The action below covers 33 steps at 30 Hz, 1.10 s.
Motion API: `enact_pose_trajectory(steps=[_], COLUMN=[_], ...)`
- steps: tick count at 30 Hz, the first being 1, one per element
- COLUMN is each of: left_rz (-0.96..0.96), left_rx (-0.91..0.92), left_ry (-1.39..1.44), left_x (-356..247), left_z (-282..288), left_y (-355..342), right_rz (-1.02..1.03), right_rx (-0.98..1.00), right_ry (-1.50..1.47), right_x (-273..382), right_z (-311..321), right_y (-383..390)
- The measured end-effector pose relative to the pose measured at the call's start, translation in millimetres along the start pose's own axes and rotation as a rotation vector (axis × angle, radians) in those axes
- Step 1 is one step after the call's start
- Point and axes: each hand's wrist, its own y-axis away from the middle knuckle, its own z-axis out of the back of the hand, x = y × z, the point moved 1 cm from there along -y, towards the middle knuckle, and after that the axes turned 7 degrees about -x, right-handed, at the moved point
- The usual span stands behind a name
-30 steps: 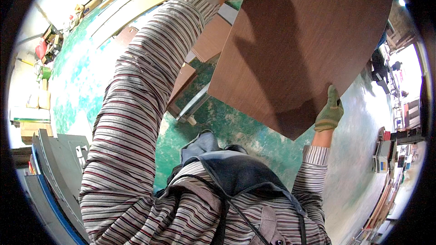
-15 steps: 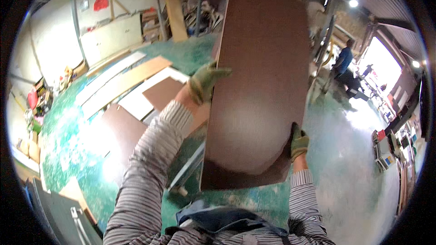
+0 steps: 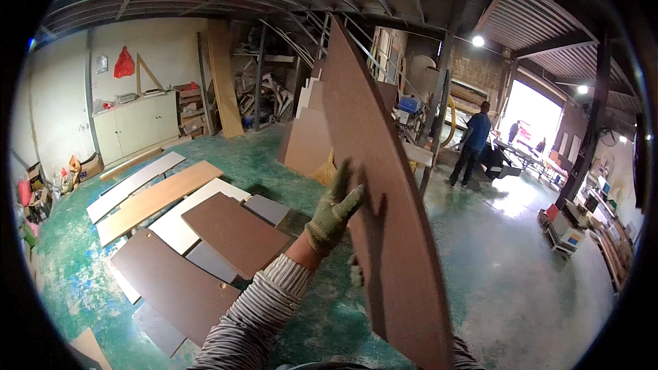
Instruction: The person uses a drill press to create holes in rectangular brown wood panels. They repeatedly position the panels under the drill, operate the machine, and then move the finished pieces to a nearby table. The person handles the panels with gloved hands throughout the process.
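Note:
A long brown board stands tilted in front of me, turned so that its thick edge shows on the right. My left hand, in a green glove, is at its left side with fingers stretched and thumb apart. A shadow of that hand falls on the board's face. Most of my right hand is hidden behind the board; gloved fingertips show past the lower left edge. A bit of the right striped sleeve appears by the board's bottom corner.
Brown panels, a white panel and a wood-coloured panel lie low on the left. More brown boards lean behind my board. A person stands farther back right. A pale cabinet lines the left wall.
The board has turned from broad face-on to a narrow slant. My left hand has come off its edge grip and spread its fingers. My right hand has gone behind the board. The view has lifted.

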Motion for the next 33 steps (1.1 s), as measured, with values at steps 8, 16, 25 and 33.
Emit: enact_pose_trajectory(steps=[8, 16, 25, 33], left_rz=[0.45, 0.461, 0.2, 0.413], left_rx=[-0.032, -0.431, -0.682, -0.948], left_ry=[0.352, 0.566, 0.292, 0.037], left_x=[93.8, 73.0, 43.7, 27.5], left_z=[118.7, 191.0, 275.8, 293.6], left_y=[82.9, 121.2, 154.4, 201.8], right_rz=[-0.012, -0.146, -0.163, -0.011], right_rx=[-0.018, -0.025, 0.143, -0.537], right_ry=[0.303, 1.063, 1.131, 1.233], right_x=[21.5, 53.6, 57.5, -87.1], right_z=[39.1, 132.0, 69.1, 52.0], right_y=[76.6, 178.1, 203.8, 177.5])
